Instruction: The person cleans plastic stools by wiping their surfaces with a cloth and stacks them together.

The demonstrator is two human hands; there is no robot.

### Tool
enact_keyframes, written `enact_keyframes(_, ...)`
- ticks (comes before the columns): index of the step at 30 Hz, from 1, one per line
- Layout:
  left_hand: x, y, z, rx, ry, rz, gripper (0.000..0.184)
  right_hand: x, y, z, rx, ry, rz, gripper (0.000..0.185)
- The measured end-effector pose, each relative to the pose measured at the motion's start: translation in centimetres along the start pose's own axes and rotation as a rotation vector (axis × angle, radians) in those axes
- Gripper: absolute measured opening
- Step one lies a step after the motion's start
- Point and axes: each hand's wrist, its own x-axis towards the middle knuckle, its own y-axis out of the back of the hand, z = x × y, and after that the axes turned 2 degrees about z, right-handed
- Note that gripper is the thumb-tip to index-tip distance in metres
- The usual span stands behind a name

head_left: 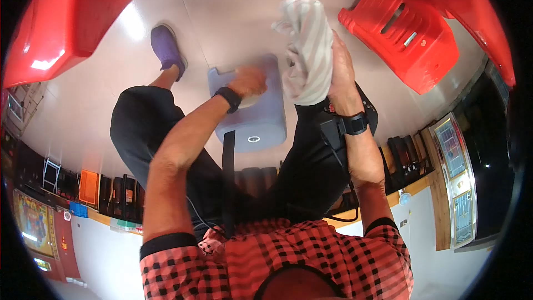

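Observation:
A white-and-grey striped cloth hangs bunched in my right hand, which grips it from the right side. Between my knees is a blue-grey plastic object with a round mark near its lower end. Over its upper part is my left hand, curled and smeared by motion, so its fingers cannot be made out. Something pale shows just below that hand, too blurred to name. Both wrists wear black bands.
A red plastic chair lies at the upper right. Other red plastic pieces curve along the top edges. My purple shoe rests on the pale floor. Dark items and an orange crate line the lower left.

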Motion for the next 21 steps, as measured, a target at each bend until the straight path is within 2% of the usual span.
enact_keyframes(2,3.9,17.5,-4.0,-0.444,-0.178,-0.615,0.037,0.7,-0.1,-0.6,0.235,-0.015,-0.169,0.040)
enact_keyframes(4,1.1,20.2,-3.1,-0.439,-0.387,-0.414,0.034,0.5,-1.4,-1.6,0.351,-0.003,-0.389,0.043)
enact_keyframes(5,0.4,22.1,-2.4,-0.596,-0.473,-0.463,0.036,0.5,-2.2,-2.2,0.404,0.005,-0.504,0.044)
enact_keyframes(6,-0.3,25.5,-2.2,-0.751,-0.488,-0.479,0.035,0.5,-2.8,-2.5,0.374,0.085,-0.319,0.047)
enact_keyframes(7,-0.9,28.4,-2.3,-0.905,-0.506,-0.496,0.035,0.3,-3.7,-2.8,0.241,0.183,-0.240,0.045)
enact_keyframes(9,-1.5,29.7,-2.8,-1.040,-0.620,-0.429,0.034,1.4,-2.1,-3.2,0.263,0.209,-0.516,0.047)
enact_keyframes(12,-2.4,29.8,-3.6,-0.838,-0.528,-0.264,0.034,0.1,-4.3,-3.1,0.131,0.327,-0.457,0.057)
enact_keyframes(13,-2.4,29.9,-4.0,-0.853,-0.492,-0.246,0.033,0.0,-4.4,-3.2,0.332,0.186,-0.540,0.058)
enact_keyframes(14,-2.6,30.0,-4.2,-0.873,-0.460,-0.228,0.032,0.5,-2.9,-2.6,0.314,0.190,-0.510,0.059)
enact_keyframes(18,-3.4,29.0,-3.9,-1.008,-0.357,-0.023,0.026,2.0,-3.2,-1.3,0.232,0.178,-0.719,0.057)
enact_keyframes(20,-3.4,27.7,-3.3,-0.999,-0.363,0.053,0.024,1.1,-4.0,-1.0,0.194,0.188,-0.839,0.056)
enact_keyframes(21,-3.2,26.7,-3.1,-0.983,-0.376,0.084,0.023,-1.0,-4.6,-0.5,0.189,0.211,-0.817,0.055)
